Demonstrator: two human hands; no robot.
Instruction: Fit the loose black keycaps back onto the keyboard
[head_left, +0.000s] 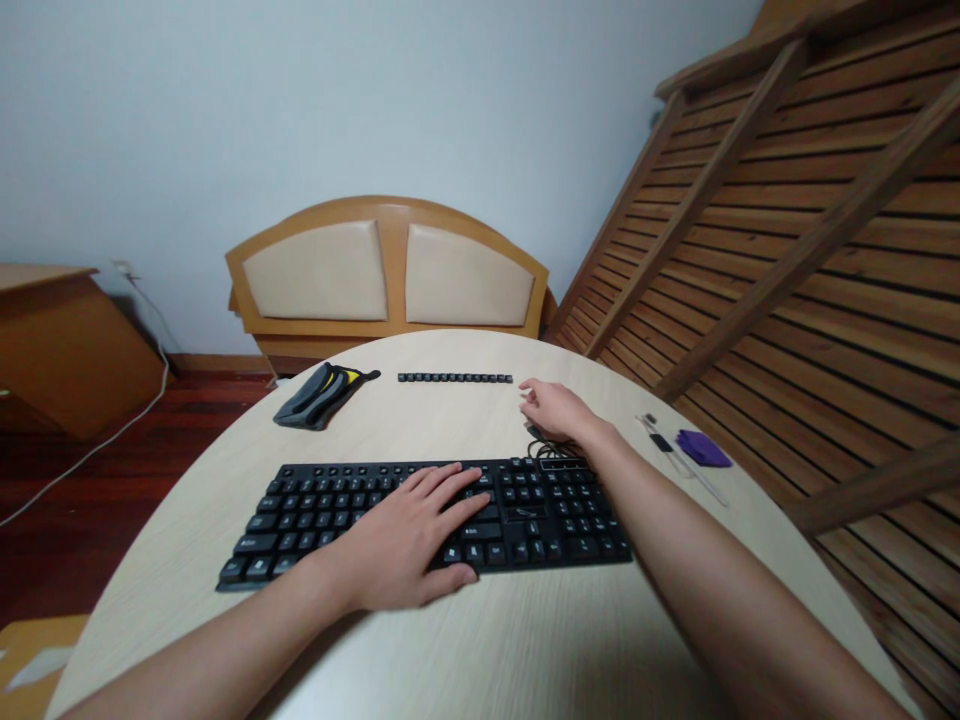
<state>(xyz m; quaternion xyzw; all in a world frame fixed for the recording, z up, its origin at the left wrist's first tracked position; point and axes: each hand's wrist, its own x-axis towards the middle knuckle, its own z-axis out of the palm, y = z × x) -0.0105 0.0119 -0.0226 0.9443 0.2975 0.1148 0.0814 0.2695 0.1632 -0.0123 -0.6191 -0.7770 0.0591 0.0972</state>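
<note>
A black keyboard (300, 510) lies across the pale round table (450, 650) in front of me. My left hand (409, 540) rests flat on its middle keys with the fingers stretched out. Beyond the keyboard a row of several loose black keycaps (454, 378) is lined up on the table. My right hand (551, 408) reaches out just right of that row's end, fingers curled together low at the table; what they pinch, if anything, is too small to make out. The keyboard's coiled black cable (551, 447) lies under my right wrist.
A grey and yellow pouch (319, 395) lies at the table's far left. A purple cloth (703, 448) and small thin tools (664, 443) sit at the right edge. A wooden headboard (386, 270) stands behind the table, slatted bed frames (795, 250) lean at right.
</note>
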